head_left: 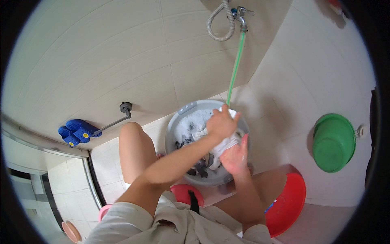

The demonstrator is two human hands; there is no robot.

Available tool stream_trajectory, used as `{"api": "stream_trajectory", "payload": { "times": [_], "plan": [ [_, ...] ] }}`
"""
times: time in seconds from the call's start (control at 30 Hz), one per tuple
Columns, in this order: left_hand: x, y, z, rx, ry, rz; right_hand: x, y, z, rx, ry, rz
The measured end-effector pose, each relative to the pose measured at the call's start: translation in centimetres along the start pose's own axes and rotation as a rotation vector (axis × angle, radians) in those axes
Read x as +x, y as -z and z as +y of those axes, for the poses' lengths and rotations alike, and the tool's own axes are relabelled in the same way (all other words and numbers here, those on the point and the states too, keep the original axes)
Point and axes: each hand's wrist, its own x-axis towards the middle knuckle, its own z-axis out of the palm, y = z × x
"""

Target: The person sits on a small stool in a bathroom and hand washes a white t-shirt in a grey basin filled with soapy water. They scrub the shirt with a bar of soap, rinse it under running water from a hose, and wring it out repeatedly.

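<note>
A round grey plastic basin (171,131) stands on the tiled floor between my knees, holding soapy water with white foam and dark and light wet cloths (199,167). Over its right part, my left hand (224,123) lies on a white cloth (226,145), fingers partly spread. My right hand (236,157) is palm up at the lower end of that cloth, thumb stretched out. Whether either hand grips the cloth cannot be told. A clear hose with a green stripe (236,68) runs from the metal tap (241,13) down to the basin's far rim.
Blue clogs (79,129) hang on a wall rack at the left. A green bucket (333,145) hangs on the right wall. A red basin (289,204) is beside my right leg, and a pink-red plastic object (181,193) lies below me. A glass door frame (91,180) stands left.
</note>
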Motion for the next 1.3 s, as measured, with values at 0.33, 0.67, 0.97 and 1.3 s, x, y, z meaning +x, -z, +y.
{"api": "stream_trajectory", "payload": {
  "times": [0.33, 0.67, 0.97, 1.3],
  "plan": [
    [0.1, 0.2, -0.8, -0.042, 0.039, -0.049, -0.5, -1.0, 0.2, -0.007, 0.017, 0.079],
    [0.5, -0.7, -2.0, -0.171, 0.262, -0.1, -0.3, 0.0, 0.4, -0.265, 0.087, 0.106],
    [-2.7, -1.5, -0.6, -0.194, -0.007, -0.117, -0.7, 3.8, -1.1, -0.081, 0.031, 0.162],
    [-3.6, -4.6, -11.1, -1.887, 0.489, -0.453, -1.1, -0.7, 3.6, -2.12, 0.632, -0.441]
  ]
}}
